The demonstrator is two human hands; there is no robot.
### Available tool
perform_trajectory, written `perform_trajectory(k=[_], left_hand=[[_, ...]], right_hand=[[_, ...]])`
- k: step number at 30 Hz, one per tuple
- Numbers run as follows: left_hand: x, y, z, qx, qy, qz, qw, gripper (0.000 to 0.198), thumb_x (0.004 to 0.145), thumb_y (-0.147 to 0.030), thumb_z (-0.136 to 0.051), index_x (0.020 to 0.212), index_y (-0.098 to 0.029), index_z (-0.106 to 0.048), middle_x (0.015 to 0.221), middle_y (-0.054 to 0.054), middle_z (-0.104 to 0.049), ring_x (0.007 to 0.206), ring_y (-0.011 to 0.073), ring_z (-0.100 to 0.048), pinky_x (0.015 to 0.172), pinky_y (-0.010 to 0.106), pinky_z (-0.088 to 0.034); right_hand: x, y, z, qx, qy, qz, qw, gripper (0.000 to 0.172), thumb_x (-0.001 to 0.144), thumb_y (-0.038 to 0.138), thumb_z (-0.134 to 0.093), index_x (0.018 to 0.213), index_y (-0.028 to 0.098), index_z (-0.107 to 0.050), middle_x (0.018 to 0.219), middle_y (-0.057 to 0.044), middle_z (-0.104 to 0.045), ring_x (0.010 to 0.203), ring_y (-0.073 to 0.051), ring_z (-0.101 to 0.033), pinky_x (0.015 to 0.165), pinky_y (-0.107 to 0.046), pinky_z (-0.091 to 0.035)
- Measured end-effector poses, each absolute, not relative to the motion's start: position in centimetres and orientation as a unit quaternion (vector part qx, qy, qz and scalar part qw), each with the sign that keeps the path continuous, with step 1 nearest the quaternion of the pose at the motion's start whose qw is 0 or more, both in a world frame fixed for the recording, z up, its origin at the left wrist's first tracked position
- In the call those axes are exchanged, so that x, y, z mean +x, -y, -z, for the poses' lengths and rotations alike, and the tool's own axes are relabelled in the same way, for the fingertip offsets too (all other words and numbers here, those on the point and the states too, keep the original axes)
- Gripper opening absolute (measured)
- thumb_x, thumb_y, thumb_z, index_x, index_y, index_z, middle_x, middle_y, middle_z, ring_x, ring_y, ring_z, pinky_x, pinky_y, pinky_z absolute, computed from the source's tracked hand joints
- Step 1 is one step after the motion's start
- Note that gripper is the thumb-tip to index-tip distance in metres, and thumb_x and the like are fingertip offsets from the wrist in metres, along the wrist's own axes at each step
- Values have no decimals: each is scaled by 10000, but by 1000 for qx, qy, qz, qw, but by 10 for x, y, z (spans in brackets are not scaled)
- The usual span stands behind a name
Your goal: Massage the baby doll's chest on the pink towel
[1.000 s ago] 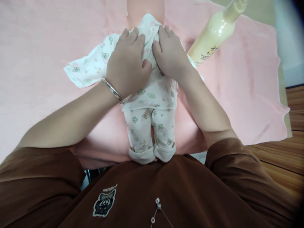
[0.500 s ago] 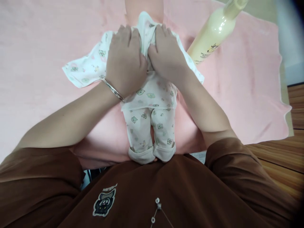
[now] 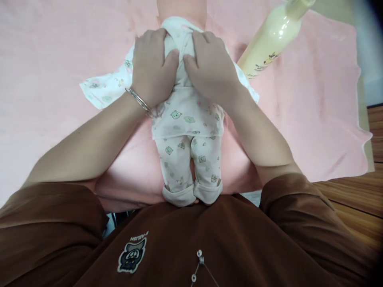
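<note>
A baby doll (image 3: 182, 8) lies on a pink blanket (image 3: 314, 99), its head at the top edge and its feet toward me. It wears a white printed top (image 3: 191, 111) with the sleeves spread out and matching trousers (image 3: 176, 163) with turned-up cuffs. My left hand (image 3: 155, 67), a silver bangle at its wrist, rests on the left side of the doll's chest with the thumb apart from the fingers. On the right side of the chest lies my right hand (image 3: 209, 65), its thumb also apart. The top's fabric is creased between the two thumbs.
A pale yellow bottle (image 3: 272, 38) lies tilted at the upper right, close to the right sleeve of the top. Wooden boards (image 3: 353, 195) show beyond the blanket's edge at the lower right.
Both thumbs have moved away from the fingers and the hands now lie flatter on the chest. The collar fabric, peaked before, is lower and folded across.
</note>
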State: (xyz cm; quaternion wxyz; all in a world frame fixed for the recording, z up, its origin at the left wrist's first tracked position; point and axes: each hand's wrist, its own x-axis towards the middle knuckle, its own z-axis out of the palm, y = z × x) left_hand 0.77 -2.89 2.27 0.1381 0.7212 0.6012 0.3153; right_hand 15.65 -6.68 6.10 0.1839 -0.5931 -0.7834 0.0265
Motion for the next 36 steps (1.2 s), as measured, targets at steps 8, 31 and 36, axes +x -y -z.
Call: perform_trajectory(k=[8,31,36], left_hand=[[13,29,-15,708,-622,-315,113,331,904,-166,-558,1234,-171,-569,1226,107,-545,1162,299,-433,1024,448,-320],[7,20,8,729,-499,-463,68,273,773,-110,-532,1023,-217,-552,1035,46,-568,999,206,-467,920,397,-354],[9,27,1,721,-553,-412,73,297,829,-145,-498,1103,-242,-562,1076,27,-573,1038,191,-454,937,397,-332]], right_hand=[[172,37,-30,-609,757,-29,235,264,932,502,-347,1026,295,-483,1079,-78,-592,1002,-288,-526,913,-480,-466],[156,103,-82,-531,830,-26,171,428,895,148,-322,1277,260,-476,1338,-40,-499,1297,-209,-419,1158,-363,-349],[154,95,-80,-547,777,72,301,582,815,85,-323,1386,137,-418,1480,-46,-366,1440,-123,-238,1247,-337,-207]])
